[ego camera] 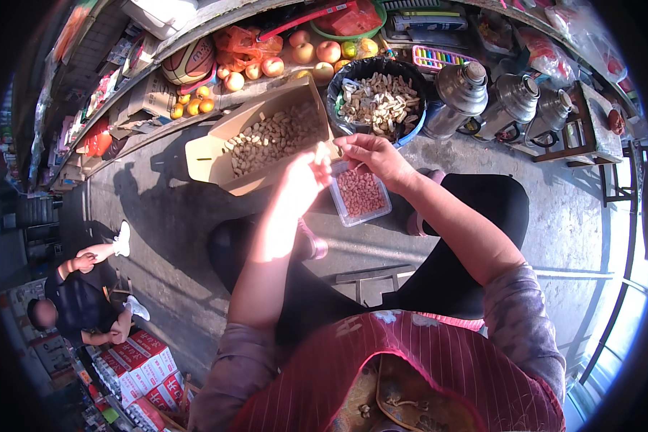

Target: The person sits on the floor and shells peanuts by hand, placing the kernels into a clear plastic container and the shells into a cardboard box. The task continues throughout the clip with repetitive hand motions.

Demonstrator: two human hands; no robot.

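Observation:
In strong sunlight, my left hand [302, 175] holds what looks like a pale peanut [321, 153] at its fingertips. Close beside it on the right, my right hand [375, 159] has its thumb and fingers pinched together; whether anything sits between them is too small to tell. Below both hands is a clear plastic tub [351, 221] of shelled reddish peanut kernels [362, 193]. An open cardboard box [200, 160] to the left contains unshelled peanuts [270, 137]. Just beyond my right hand, a bucket [422, 120] lined with a black bag is heaped with peanut shells [380, 102].
Several metal vacuum flasks [456, 102] stand right of the bucket, near a wooden stool [583, 129]. Behind the box, a low shelf carries apples [328, 51] and a basketball [189, 61]. At left sits another person [81, 302], near stacked red-and-white cartons [140, 362].

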